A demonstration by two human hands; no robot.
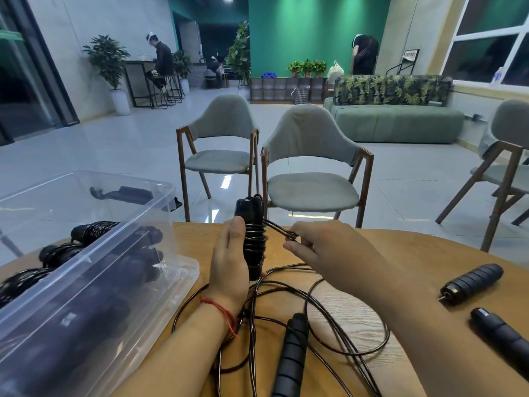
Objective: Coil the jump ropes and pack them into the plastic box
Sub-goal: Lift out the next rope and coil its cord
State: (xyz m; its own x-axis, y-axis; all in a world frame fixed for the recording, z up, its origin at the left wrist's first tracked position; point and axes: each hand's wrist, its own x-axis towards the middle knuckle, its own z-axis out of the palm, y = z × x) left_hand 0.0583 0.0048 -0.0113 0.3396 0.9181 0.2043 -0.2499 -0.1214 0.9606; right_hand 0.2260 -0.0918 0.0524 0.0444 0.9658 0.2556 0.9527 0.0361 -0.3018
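Item: jump rope handle (252, 239), black, with cord wound round its shaft in close turns. It stands upright above the far edge of the wooden table (386, 253), gripped in the left hand (229, 262); the thumb lies along its left side and the fingers curl behind it.

A doubled strand of cord (279, 230) runs from the handle's right side to the right hand (320, 245), whose fingertips (300, 237) pinch it just beside the handle.

Loose cord (307, 302) sprawls in loops on the table beneath both hands, reaching a second handle (292, 356) that lies flat near the table's front.

Two more handles (472, 283) (501, 336) lie well apart to the right.

The clear plastic box (86, 253) sits at the left and contains coiled ropes (94, 229).

Two grey chairs (309, 167) stand beyond the table.
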